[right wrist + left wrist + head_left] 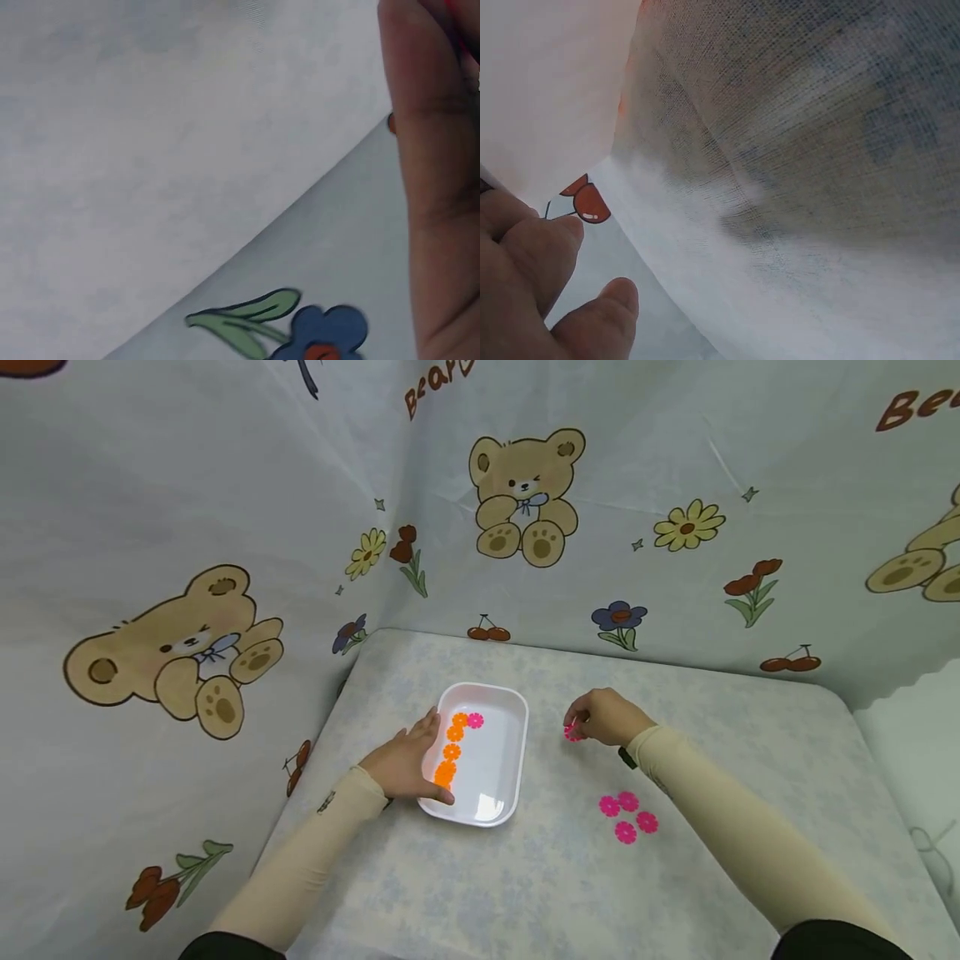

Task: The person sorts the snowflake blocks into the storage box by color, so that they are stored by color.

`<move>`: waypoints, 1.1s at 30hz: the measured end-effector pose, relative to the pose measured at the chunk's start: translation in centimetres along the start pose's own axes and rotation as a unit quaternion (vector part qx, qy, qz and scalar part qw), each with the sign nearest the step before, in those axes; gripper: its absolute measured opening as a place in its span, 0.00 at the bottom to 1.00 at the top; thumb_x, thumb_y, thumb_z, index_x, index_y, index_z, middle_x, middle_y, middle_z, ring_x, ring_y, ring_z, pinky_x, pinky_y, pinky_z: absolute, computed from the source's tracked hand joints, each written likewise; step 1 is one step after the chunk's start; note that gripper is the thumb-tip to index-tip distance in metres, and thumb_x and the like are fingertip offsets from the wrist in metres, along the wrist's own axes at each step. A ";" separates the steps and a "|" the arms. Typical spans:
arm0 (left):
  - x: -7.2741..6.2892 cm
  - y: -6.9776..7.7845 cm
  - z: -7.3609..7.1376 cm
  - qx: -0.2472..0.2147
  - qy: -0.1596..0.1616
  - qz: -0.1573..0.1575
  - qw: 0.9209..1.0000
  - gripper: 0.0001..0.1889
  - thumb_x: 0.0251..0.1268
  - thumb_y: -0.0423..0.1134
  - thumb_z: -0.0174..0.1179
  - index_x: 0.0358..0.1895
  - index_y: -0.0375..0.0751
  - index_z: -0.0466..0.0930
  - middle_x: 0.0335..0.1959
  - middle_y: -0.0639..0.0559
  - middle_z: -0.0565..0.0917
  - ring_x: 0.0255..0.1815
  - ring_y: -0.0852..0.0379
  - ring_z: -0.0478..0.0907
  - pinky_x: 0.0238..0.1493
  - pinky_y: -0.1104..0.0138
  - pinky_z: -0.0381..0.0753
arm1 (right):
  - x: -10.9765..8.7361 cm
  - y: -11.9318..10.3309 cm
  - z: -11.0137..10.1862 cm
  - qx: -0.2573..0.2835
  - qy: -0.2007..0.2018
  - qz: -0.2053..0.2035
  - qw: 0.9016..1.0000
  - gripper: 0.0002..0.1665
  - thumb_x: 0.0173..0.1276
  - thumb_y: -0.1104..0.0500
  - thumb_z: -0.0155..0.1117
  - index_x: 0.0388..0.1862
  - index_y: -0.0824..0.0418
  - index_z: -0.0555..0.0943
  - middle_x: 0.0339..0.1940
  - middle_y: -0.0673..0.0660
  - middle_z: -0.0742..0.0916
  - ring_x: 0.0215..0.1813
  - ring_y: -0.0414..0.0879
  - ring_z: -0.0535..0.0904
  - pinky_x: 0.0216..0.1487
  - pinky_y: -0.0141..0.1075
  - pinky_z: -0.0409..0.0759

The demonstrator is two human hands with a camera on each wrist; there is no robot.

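A white tray (504, 760) holds a column of orange flower-shaped pieces (452, 752) along its left side and one pink flower piece (476, 720) near the top. My left hand (408, 762) rests against the tray's left side, fingers spread and fairly straight, thumb over the near left corner. To the right of the tray, my right hand (603, 717) pinches another pink flower piece (573, 732) just above the table. In the right wrist view, a finger (431, 135) shows at the edge, with a sliver of pink beside it.
Several pink flower pieces (626, 832) lie in a loose group on the table, below my right hand. A pale patterned cloth covers the table (555, 893). Behind and to the left hangs a cloth printed with bears (525, 497) and flowers.
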State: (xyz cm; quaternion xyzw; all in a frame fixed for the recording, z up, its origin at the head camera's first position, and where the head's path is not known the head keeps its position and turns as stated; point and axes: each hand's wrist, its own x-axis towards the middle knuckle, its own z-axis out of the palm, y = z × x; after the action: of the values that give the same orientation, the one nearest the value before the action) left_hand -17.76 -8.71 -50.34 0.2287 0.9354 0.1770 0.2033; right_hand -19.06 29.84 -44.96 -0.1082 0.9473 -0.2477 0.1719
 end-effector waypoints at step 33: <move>0.7 -0.9 1.2 0.022 0.048 0.027 0.998 0.74 0.44 0.79 0.70 0.85 0.39 0.40 0.88 0.49 0.38 0.89 0.50 0.44 0.85 0.42 0.52 | 6.3 -8.5 1.5 -0.019 -0.015 -0.013 1.000 0.02 0.69 0.61 0.73 0.37 0.55 0.91 0.32 0.50 0.90 0.36 0.45 0.82 0.38 0.35 0.80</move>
State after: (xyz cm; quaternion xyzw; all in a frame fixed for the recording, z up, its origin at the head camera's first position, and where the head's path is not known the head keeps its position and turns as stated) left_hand -18.11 -8.80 -51.96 0.2496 0.9413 0.1724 0.1479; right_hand -23.20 20.13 -43.63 -0.1272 0.9477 -0.2306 0.1804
